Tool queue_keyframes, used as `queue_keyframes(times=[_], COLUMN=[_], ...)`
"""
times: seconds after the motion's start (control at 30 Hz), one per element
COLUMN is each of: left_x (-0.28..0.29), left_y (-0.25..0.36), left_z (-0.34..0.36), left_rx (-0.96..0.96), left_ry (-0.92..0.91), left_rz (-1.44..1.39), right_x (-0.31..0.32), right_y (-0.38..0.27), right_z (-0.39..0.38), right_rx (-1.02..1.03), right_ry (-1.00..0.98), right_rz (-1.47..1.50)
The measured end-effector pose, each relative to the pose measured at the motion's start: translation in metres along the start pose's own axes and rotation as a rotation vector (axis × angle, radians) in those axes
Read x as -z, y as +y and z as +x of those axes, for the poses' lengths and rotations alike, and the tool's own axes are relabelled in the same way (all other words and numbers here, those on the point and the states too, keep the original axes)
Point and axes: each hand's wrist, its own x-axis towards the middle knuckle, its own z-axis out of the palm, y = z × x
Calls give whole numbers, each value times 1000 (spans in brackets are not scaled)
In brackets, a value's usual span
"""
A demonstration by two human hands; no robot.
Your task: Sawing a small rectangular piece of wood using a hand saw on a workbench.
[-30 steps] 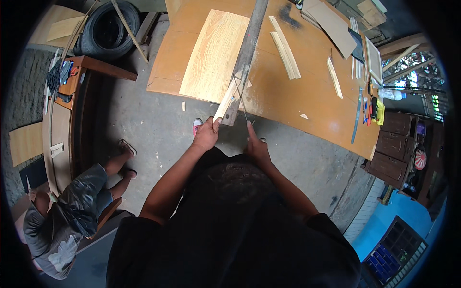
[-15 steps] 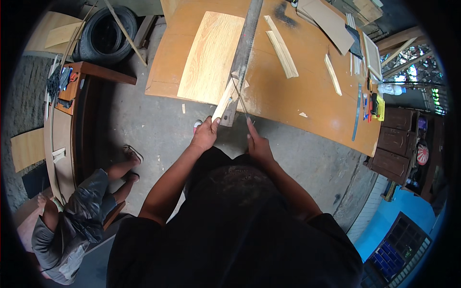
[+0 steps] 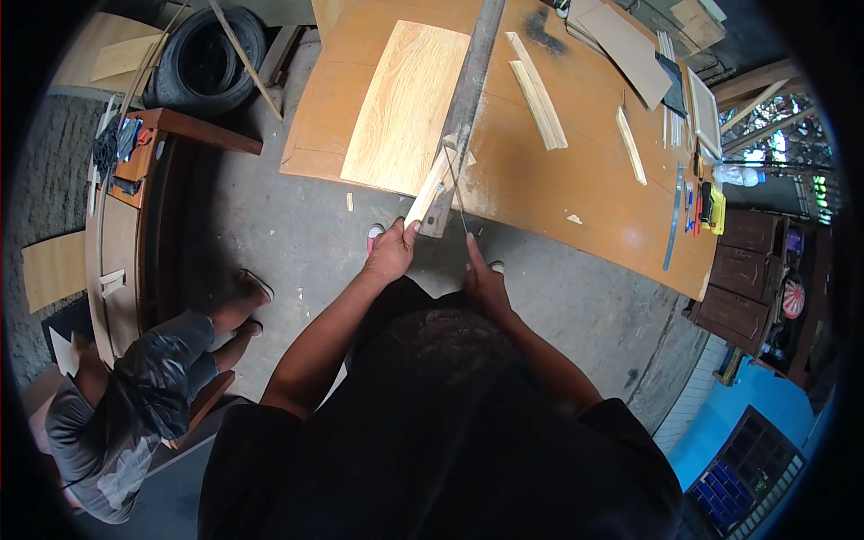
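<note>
My left hand (image 3: 391, 251) is closed on the near end of a pale wooden strip (image 3: 424, 199). The strip's far end lies over a long grey-brown board (image 3: 467, 106) that juts past the table's front edge. In my closed right hand (image 3: 486, 285) is a thin, straight dark tool (image 3: 460, 205); its far end crosses the strip near the board, and its exact kind cannot be made out. Beside the board, on its left, lies a flat wood-grain panel (image 3: 403, 103).
More wooden strips (image 3: 540, 106) lie on the brown table (image 3: 603, 202). Hand tools (image 3: 711, 208) lie at its right edge, near dark drawers (image 3: 740, 274). Another person (image 3: 153, 378) sits at the lower left by a wooden bench (image 3: 115, 238). Tires (image 3: 207, 63) stand at the back left.
My right hand has drawn the thin tool slightly back toward me. My left hand keeps its hold on the strip. The whole view has shifted slightly.
</note>
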Motion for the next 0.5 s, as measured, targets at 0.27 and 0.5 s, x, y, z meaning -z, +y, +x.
queue_keyframes(times=[0.27, 0.5], left_x=[-3, -5], left_y=[3, -20], left_z=[0, 8], left_rx=[10, -72], left_ry=[15, 36], left_rz=[-3, 55], right_x=[21, 19], right_y=[-20, -20], right_z=[16, 46], right_rx=[-112, -9], right_ry=[-25, -38], right_rz=[40, 29])
